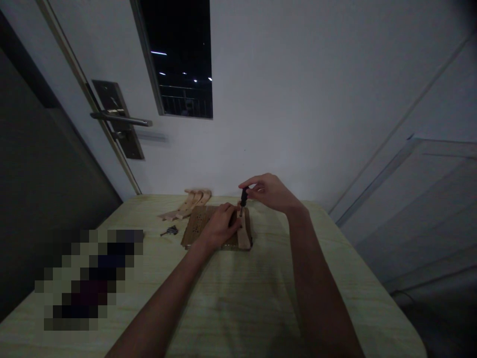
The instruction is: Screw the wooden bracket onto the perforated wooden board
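A screwdriver (244,197) with a black handle stands nearly upright, its tip down on a pale curved wooden piece (243,237). My right hand (269,193) is closed round the top of its handle with the fingertips. My left hand (222,224) lies over a brown board (196,227) with small dark holes, its thumb and fingers gripping the wooden piece near the screwdriver tip. The wooden piece rests along the right side of the board. My left hand hides the board's middle.
Several similar curved wooden pieces (194,203) lie at the table's back left. Left of the board is a small pile of dark screws (172,230). A pixelated patch covers part of the table (261,298) at left. A white door with a metal handle (122,119) stands behind.
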`<control>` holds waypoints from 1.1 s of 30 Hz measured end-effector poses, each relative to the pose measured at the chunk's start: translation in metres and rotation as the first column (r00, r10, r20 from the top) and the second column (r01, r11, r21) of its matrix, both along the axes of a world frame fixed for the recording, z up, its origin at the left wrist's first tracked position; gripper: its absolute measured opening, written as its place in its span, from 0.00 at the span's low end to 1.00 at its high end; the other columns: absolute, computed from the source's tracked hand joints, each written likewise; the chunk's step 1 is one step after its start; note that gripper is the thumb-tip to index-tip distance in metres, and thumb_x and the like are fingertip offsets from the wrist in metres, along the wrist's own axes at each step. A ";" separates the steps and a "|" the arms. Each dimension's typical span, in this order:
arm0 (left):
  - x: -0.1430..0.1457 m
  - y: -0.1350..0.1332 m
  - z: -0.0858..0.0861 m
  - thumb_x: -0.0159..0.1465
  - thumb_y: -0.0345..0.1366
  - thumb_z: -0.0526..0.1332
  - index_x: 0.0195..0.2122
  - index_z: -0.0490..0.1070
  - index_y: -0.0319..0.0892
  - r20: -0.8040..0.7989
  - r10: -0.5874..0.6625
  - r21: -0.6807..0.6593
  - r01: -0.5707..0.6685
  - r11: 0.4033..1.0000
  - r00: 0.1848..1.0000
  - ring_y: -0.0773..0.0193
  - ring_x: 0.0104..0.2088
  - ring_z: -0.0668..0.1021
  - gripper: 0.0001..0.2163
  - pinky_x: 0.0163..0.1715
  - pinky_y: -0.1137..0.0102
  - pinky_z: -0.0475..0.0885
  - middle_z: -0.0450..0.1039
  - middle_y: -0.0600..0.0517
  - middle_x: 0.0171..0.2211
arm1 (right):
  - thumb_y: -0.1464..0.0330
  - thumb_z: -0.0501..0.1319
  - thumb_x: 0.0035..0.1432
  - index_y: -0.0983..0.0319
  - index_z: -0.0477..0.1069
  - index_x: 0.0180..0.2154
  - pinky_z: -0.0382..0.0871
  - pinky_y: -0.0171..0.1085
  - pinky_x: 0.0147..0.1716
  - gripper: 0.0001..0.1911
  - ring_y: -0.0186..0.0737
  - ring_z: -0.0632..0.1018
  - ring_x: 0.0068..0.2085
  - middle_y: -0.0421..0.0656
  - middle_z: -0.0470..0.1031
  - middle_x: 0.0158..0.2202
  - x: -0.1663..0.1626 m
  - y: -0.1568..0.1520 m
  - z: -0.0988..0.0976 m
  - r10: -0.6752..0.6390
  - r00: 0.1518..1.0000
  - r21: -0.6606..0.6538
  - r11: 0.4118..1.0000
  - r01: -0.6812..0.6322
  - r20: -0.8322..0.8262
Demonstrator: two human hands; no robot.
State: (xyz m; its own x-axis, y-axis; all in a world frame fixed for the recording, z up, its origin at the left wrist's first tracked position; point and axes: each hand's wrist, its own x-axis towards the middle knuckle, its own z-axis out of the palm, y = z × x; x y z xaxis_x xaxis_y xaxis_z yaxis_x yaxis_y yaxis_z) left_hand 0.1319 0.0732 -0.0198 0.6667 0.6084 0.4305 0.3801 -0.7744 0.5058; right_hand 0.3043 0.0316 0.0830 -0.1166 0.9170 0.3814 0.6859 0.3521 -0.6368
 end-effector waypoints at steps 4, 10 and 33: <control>0.000 0.000 -0.001 0.61 0.32 0.56 0.44 0.67 0.40 0.001 0.009 -0.004 -0.009 1.000 1.000 0.58 0.44 0.71 0.10 0.47 0.61 0.68 0.69 0.47 0.41 | 0.73 0.60 0.53 0.61 0.77 0.37 0.71 0.34 0.33 0.10 0.33 0.76 0.31 0.43 0.78 0.34 0.002 -0.002 0.002 0.007 0.999 0.053 0.999 -0.010 0.051; 0.000 0.000 -0.002 0.61 0.34 0.56 0.44 0.67 0.41 0.025 0.006 -0.005 -0.006 1.000 1.000 0.57 0.44 0.71 0.10 0.46 0.61 0.68 0.69 0.47 0.41 | 0.68 0.62 0.52 0.61 0.77 0.34 0.67 0.32 0.29 0.07 0.32 0.73 0.28 0.40 0.75 0.26 0.003 0.000 0.002 -0.043 0.996 0.086 0.996 0.036 0.082; 0.000 0.000 -0.002 0.62 0.34 0.55 0.45 0.67 0.41 0.012 0.009 0.001 -0.009 1.000 1.000 0.58 0.44 0.71 0.11 0.46 0.61 0.68 0.68 0.47 0.42 | 0.68 0.63 0.50 0.62 0.77 0.35 0.69 0.35 0.31 0.08 0.33 0.74 0.28 0.44 0.78 0.32 0.000 0.008 -0.010 0.008 1.000 0.055 0.998 -0.009 0.018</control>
